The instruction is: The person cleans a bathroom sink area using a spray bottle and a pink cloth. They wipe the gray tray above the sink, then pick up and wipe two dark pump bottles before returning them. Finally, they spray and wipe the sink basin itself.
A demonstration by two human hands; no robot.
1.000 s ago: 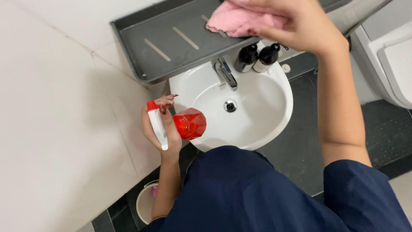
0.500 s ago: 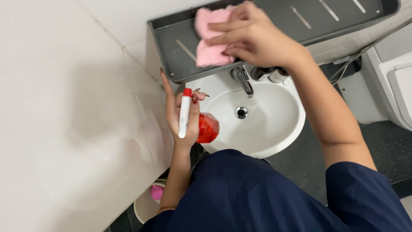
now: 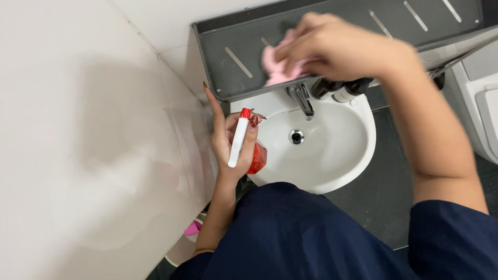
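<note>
My right hand (image 3: 337, 46) presses a pink cloth (image 3: 277, 67) onto the floor of a dark grey wall shelf (image 3: 228, 78) above the sink. My left hand (image 3: 231, 135) holds a spray bottle (image 3: 244, 142) with a white trigger, a red cap and a red body, upright beside the left rim of the white round sink (image 3: 358, 150). The index finger of that hand points up toward the shelf's left corner. The cloth is partly hidden under my fingers.
A chrome tap (image 3: 302, 99) and two dark bottles (image 3: 340, 89) stand at the back of the sink, under the shelf. White tiled wall (image 3: 78, 145) fills the left. A white toilet (image 3: 480, 114) is at the right edge, a bin with something pink (image 3: 189, 236) below left.
My right hand has slid the pink cloth along the shelf. My left hand has raised the spray bottle closer to the wall and turned it upright.
</note>
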